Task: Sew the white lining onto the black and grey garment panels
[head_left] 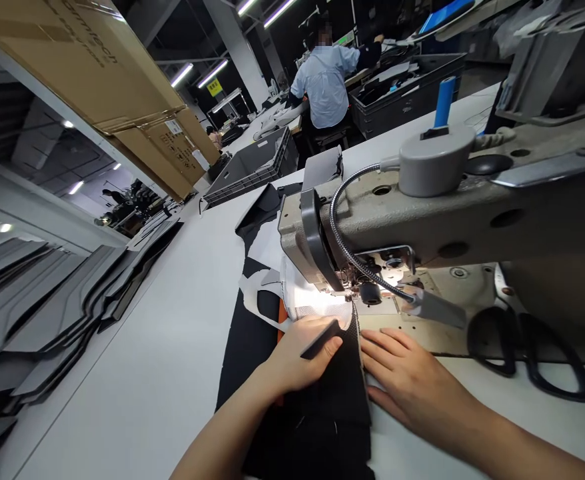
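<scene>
My left hand point(300, 353) pinches a folded grey-black edge of the black fabric point(322, 427) between thumb and fingers, just in front of the sewing machine's needle area. My right hand point(402, 373) lies flat with its fingers stretched out, the tips at the fabric's right edge. White mesh-like material point(322, 310) sits under the bright lamp beside the presser foot, partly covered by my left hand. The sewing machine point(422, 227) reaches in from the right over the work. A strip of orange point(281, 310) shows beside the left hand.
Scissors with black handles point(506, 293) lie on the right by the machine bed. Stacked grey panels point(67, 293) are at the left beyond the white table point(137, 353). Grey crates point(252, 167) and a large cardboard box point(87, 73) stand behind. A person in light blue point(327, 87) sits further back.
</scene>
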`<state>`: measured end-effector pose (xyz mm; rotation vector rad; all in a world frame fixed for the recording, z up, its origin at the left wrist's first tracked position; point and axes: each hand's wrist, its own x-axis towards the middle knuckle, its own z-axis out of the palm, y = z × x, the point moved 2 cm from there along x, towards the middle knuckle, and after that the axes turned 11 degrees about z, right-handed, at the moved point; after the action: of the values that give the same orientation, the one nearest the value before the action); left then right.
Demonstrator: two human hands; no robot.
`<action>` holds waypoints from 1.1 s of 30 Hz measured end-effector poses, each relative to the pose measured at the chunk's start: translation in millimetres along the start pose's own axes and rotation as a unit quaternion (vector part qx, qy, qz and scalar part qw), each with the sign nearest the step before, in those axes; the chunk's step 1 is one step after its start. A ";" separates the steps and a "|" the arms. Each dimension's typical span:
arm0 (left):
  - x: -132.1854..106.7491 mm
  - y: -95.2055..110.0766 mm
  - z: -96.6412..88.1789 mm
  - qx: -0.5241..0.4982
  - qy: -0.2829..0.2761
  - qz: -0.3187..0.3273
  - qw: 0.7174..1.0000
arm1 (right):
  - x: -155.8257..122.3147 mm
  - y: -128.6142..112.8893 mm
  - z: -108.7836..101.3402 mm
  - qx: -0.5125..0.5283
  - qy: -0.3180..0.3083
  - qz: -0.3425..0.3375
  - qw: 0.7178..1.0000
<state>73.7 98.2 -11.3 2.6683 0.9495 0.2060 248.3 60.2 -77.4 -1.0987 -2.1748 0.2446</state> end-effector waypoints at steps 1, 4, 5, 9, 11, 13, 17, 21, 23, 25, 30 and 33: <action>-0.1 2.9 0.4 0.009 -0.017 0.009 1.000 | -1.3 -1.7 0.0 0.004 -0.010 -0.003 1.000; 4.4 12.7 3.9 0.056 -0.073 0.035 0.995 | -2.6 -7.5 2.5 0.017 -0.056 -0.005 0.998; 7.3 15.4 4.8 0.064 -0.081 0.028 0.994 | -2.3 -8.6 3.5 0.023 -0.067 -0.003 0.997; 17.7 20.6 4.2 -0.015 -0.034 -0.037 0.999 | 0.3 -7.1 4.3 0.040 -0.063 -0.008 0.997; 17.4 19.6 3.2 -0.079 -0.005 -0.065 0.995 | 1.9 -6.0 1.4 0.042 -0.024 -0.017 0.999; 12.8 17.3 3.5 -0.119 0.004 -0.090 0.989 | 2.5 -8.0 -2.9 0.036 0.030 -0.035 0.998; 2.0 16.0 7.3 -0.141 -0.004 -0.089 0.986 | -3.0 -21.3 -2.6 0.015 0.062 -0.108 0.992; 2.4 16.9 11.4 -0.125 -0.020 -0.050 0.991 | -12.7 -28.0 9.3 0.009 0.054 -0.110 0.992; 5.9 14.1 13.3 -0.103 -0.028 -0.026 0.994 | -14.0 -27.2 12.8 0.010 0.058 -0.104 0.993; 10.1 8.7 15.9 -0.071 -0.028 0.006 0.997 | -11.4 -25.1 13.1 0.004 0.063 -0.100 0.993; 21.1 -5.2 20.5 -0.012 -0.014 0.075 0.997 | 0.2 -20.7 12.2 -0.042 0.031 -0.098 0.994; 24.2 -5.0 15.1 -0.021 -0.036 0.069 0.997 | 1.3 -19.4 14.3 -0.044 0.006 -0.101 0.994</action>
<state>92.9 113.7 -26.3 2.6850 0.7306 0.1569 226.0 50.9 -78.9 -0.9155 -2.2838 0.0510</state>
